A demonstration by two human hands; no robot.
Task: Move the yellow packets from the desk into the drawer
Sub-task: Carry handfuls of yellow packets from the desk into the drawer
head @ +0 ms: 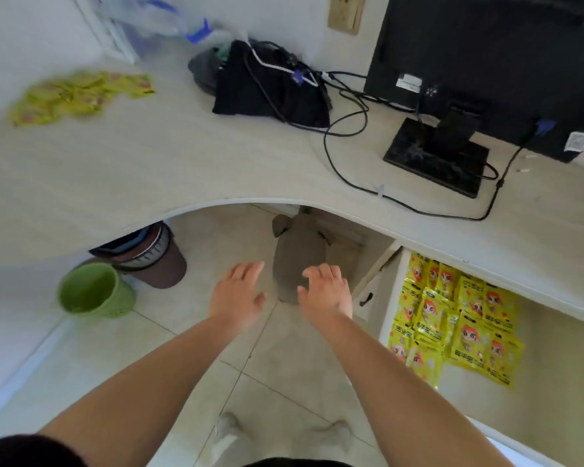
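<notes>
1. Fingers (pixel 246 269) of the left hand (pixel 236 294): spread, nearly straight, holding nothing. Right-hand fingers (pixel 321 273): loosely bent, apart, also empty. The right hand (pixel 324 291) and the left hang side by side over the floor, below the desk (pixel 182 163) edge.
2. The right fingertips overlap a grey plush toy (pixel 294 251) in the view. Contact cannot be confirmed; it probably lies on the floor beneath them.
3. Drawer (pixel 390 298): pulled out, just to the right of the right-hand fingers. Stowed packets (pixel 452 318) lie flat in overlapping rows over its near-left part. Bare drawer bottom shows further right.
4. Loose heap of yellow packets (pixel 81 96): on the desk, far up and to the left of the left-hand fingers, well apart from both hands. It is motion-blurred, so no count is readable.
5. Progress (judgement): partly done. A good batch is in the drawer and a sizeable heap is left on the desk, so somewhere near midway.
6. Next step (judgement): with both hands free, reach up-left across the desk for the heap, then carry it right to the drawer.
7. Other items: monitor (pixel 486 62) and cables up-right of the fingers; green bin (pixel 91 291) and brown bin (pixel 155 261) on the floor to their left.
</notes>
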